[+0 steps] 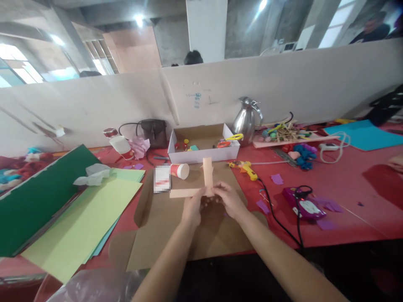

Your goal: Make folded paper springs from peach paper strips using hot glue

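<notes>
My left hand point(192, 208) and my right hand point(229, 201) meet over a flattened cardboard sheet point(170, 226). Between their fingers are two pale peach strips, of paper or thin wood; I cannot tell which. The level strip point(185, 193) points left and passes under my left fingertips. The upright strip point(208, 171) points away from me, and both come together at my fingertips in an L shape. My right thumb and fingers pinch that corner. Just beyond lie a red and white paper cup point(180, 171) on its side and a blurred white packet point(162, 179).
A yellow glue gun point(248, 169), its cord, and a purple power box point(304, 204) lie right. Behind stand a white box point(203, 156) with tools and a steel jug point(246, 121). Coloured paper point(85, 214) and a green board point(40, 197) lie left. Another person's hand point(396, 163) shows far right.
</notes>
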`<state>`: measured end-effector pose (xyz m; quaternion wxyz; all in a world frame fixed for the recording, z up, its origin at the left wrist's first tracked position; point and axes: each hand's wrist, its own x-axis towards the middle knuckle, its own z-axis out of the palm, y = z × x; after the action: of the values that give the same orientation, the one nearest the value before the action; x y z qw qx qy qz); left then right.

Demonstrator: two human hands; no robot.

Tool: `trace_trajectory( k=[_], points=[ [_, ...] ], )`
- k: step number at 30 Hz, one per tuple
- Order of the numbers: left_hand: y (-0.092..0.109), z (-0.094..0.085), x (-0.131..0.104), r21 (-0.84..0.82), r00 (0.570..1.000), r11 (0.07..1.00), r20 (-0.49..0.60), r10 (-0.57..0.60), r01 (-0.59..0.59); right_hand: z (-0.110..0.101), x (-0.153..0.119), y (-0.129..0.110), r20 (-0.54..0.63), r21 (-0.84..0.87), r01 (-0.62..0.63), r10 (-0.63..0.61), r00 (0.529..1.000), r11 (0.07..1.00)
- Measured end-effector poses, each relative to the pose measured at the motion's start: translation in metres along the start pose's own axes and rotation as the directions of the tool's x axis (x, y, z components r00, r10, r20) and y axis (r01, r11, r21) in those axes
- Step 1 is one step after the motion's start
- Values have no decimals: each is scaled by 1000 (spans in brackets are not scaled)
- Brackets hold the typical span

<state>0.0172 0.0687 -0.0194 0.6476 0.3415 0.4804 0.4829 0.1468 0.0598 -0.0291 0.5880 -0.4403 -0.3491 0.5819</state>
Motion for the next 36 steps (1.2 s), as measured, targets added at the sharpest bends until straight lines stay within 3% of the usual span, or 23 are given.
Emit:
trace_trajectory(
  k=[2,7,18,26,31,36],
  points=[
    [0,1,6,-73,1000,997,-18,21,-22,1,0,0,-3,-7,-8,8,1000,1000],
    [6,-5,1,-100,995,995,97,-5,14,2,-1,0,49,18,-42,41,998,999],
    [2,-7,6,-114,996,993,77,33,-24,3,-2,2,146,130,-79,60,988,988],
    [5,-8,4,-163,991,986,130,44,-22,4,-4,2,135,175,-50,26,990,983],
    [2,-9,4,-171,980,984,178,88,-57,5,-5,3,113,104,-8,-4,994,995],
    [1,-18,7,2,988,997,134,75,-76,3,-7,0,104,-78,82,-73,992,994]
  ],
)
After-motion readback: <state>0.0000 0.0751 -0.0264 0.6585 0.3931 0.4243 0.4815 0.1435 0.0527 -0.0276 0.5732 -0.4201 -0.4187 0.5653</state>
